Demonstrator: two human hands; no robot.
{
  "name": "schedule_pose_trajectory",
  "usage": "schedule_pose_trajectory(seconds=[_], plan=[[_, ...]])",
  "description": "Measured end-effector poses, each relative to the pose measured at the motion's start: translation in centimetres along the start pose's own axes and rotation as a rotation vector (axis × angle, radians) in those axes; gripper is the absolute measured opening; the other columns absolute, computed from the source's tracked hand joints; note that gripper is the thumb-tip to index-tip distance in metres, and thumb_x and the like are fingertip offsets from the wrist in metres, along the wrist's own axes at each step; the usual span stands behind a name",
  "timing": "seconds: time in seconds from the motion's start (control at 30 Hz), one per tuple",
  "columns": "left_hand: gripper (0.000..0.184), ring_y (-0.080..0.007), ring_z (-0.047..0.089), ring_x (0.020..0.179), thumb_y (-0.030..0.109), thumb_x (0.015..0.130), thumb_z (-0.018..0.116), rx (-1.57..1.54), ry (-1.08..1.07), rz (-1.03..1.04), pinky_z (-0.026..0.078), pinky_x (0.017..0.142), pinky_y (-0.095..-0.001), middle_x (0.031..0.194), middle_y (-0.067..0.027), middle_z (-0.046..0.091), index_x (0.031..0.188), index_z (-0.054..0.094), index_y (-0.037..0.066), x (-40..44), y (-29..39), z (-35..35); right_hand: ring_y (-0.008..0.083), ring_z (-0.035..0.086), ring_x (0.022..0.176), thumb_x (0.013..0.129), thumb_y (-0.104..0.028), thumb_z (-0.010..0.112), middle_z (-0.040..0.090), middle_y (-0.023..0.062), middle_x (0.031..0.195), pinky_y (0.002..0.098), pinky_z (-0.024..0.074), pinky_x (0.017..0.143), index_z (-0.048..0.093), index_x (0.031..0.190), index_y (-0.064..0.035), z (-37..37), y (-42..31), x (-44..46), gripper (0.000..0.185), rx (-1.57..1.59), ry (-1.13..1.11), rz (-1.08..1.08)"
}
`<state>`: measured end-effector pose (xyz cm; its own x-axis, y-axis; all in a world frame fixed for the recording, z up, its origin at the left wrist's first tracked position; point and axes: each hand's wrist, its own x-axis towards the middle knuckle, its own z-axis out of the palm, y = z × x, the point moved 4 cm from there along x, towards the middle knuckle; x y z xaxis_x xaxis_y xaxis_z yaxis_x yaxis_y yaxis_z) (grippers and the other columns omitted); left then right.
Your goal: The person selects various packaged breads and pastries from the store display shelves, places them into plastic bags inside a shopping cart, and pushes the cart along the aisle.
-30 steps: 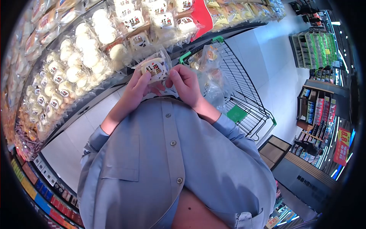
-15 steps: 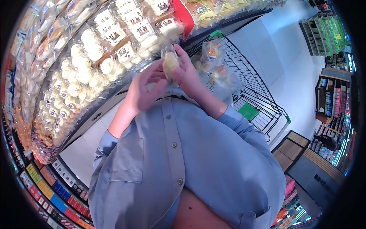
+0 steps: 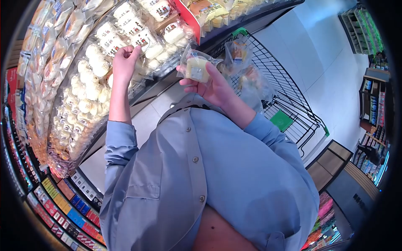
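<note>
A pale bun [image 3: 197,68] in a clear plastic wrapper rests in my right hand [image 3: 215,85], the fingers beneath it and the thumb at its right edge. A small light label shows through the wrapping. Over the display, my left hand [image 3: 124,65] has its fingers curled in and the thumb close to them. Whatever those fingertips pinch, if anything, is hidden. Right beside them lie packs of white buns [image 3: 142,39] with dark and red lettering. Loose bagged white buns [image 3: 88,98] fill the shelf just left of that wrist.
A black wire shopping cart [image 3: 289,90] with green trim stands at the right, holding bagged goods [image 3: 238,54]. Long wrapped breads [image 3: 46,62] line the far left. A red divider [image 3: 188,19] separates yellow packs at the top. Boxed goods [image 3: 75,217] fill shelves at lower left.
My left hand has left the wrapped bun and moved left and up to the bun packs. My right hand alone now holds the bun, turned to show its broad side.
</note>
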<state>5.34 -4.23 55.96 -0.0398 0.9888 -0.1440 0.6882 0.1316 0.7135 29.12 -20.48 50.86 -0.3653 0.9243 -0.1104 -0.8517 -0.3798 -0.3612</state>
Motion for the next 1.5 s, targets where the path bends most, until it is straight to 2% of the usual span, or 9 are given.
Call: schedule_pose_trajectory(seconds=[0.33, 0.5, 0.67, 0.83, 0.97, 1.13, 1.2, 1.33, 1.5], plan=[[0.032, -0.004, 0.047, 0.062, 0.021, 0.086, 0.077, -0.193, 0.126, 0.149, 0.041, 0.057, -0.0212, 0.07, 0.0017, 0.057, 0.077, 0.051, 0.006, -1.2, 0.6, 1.2, 0.0263, 0.066, 0.104, 0.099, -0.05, 0.048, 0.055, 0.0184, 0.136, 0.0378, 0.0552, 0.087, 0.039, 0.144, -0.0074, -0.4, 0.7, 0.8, 0.063, 0.105, 0.055, 0.066], [0.026, -0.0025, 0.047, 0.069, 0.01, 0.09, 0.072, -0.377, 0.092, 0.153, 0.043, 0.062, -0.0185, 0.077, 0.0048, 0.052, 0.085, 0.046, 0.01, -2.0, 0.9, 0.6, 0.0258, 0.067, 0.103, 0.099, -0.051, 0.048, 0.055, 0.0182, 0.136, 0.0382, 0.0546, 0.088, 0.039, 0.145, -0.0093, -0.5, 0.8, 0.6, 0.062, 0.09, 0.076, 0.091], [0.024, -0.0101, 0.061, 0.075, 0.009, 0.092, 0.069, -0.722, 0.011, 0.006, 0.055, 0.077, -0.029, 0.085, -0.0004, 0.06, 0.093, 0.045, 0.012, -4.8, 1.2, 0.1, 0.0257, 0.066, 0.104, 0.099, -0.051, 0.048, 0.056, 0.0176, 0.136, 0.0375, 0.054, 0.087, 0.039, 0.145, -0.0097, -0.8, 0.7, 0.3, 0.063, 0.062, 0.1, 0.075], [0.048, -0.0109, 0.065, 0.082, 0.014, 0.095, 0.063, -0.885, -0.16, -0.09, 0.057, 0.081, -0.0329, 0.104, -0.0065, 0.068, 0.138, 0.043, 0.006, -9.0, 2.0, 0.8, 0.0249, 0.066, 0.105, 0.098, -0.045, 0.053, 0.057, 0.0151, 0.133, 0.037, 0.0533, 0.087, 0.037, 0.146, -0.0088, 0.2, 0.3, 0.2, 0.063, 0.022, 0.12, 0.073], [0.043, -0.0123, 0.065, 0.083, 0.021, 0.098, 0.056, -0.912, -0.336, -0.078, 0.057, 0.081, -0.0326, 0.108, -0.0064, 0.068, 0.137, 0.044, 0.007, -10.8, 0.2, 2.4, 0.0226, 0.065, 0.105, 0.097, -0.035, 0.06, 0.058, 0.0104, 0.128, 0.0353, 0.0526, 0.088, 0.035, 0.147, -0.0073, 1.3, 0.1, 0.3, 0.063, -0.114, 0.083, 0.031], [0.049, -0.0185, 0.066, 0.092, 0.042, 0.104, 0.039, -0.987, -0.294, -0.253, 0.055, 0.079, -0.0342, 0.111, -0.0108, 0.066, 0.132, 0.047, 0.003, -12.1, -0.3, 3.9, 0.0263, 0.068, 0.101, 0.091, -0.044, 0.065, 0.058, 0.0113, 0.123, 0.0359, 0.055, 0.085, 0.035, 0.145, -0.0048, 2.5, 0.5, 0.7, 0.074, -0.341, -0.054, 0.043], [0.055, -0.0197, 0.066, 0.085, 0.048, 0.104, 0.036, -1.289, -0.559, -0.244, 0.054, 0.073, -0.0342, 0.108, -0.0125, 0.065, 0.13, 0.05, 0.001, -12.4, -1.0, 4.1, 0.0268, 0.068, 0.099, 0.09, -0.046, 0.066, 0.058, 0.0119, 0.122, 0.0356, 0.0557, 0.084, 0.035, 0.145, -0.004, 3.3, 0.8, 0.6, 0.076, -0.418, -0.13, 0.059], [0.063, -0.0224, 0.061, 0.077, 0.057, 0.099, 0.037, -1.562, -0.471, -0.443, 0.05, 0.067, -0.0335, 0.123, -0.0151, 0.061, 0.125, 0.054, 0.003, -13.7, 1.1, 3.7, 0.0244, 0.07, 0.092, 0.098, -0.035, 0.057, 0.061, 0.015, 0.118, 0.0319, 0.0564, 0.077, 0.039, 0.14, -0.0006, 3.9, 0.9, 0.4, 0.057, -0.26, -0.255, 0.065], [0.065, -0.0176, 0.045, 0.064, 0.051, 0.096, 0.045, -1.718, -0.817, -0.219, 0.04, 0.062, -0.0299, 0.092, -0.009, 0.055, 0.132, 0.047, -0.003, -13.6, 1.3, 3.6, 0.0227, 0.068, 0.094, 0.1, -0.043, 0.05, 0.065, 0.0133, 0.113, 0.0342, 0.0561, 0.076, 0.046, 0.132, -0.0004, 2.1, 0.6, 0.4, 0.053, -0.129, -0.042, 0.07]])
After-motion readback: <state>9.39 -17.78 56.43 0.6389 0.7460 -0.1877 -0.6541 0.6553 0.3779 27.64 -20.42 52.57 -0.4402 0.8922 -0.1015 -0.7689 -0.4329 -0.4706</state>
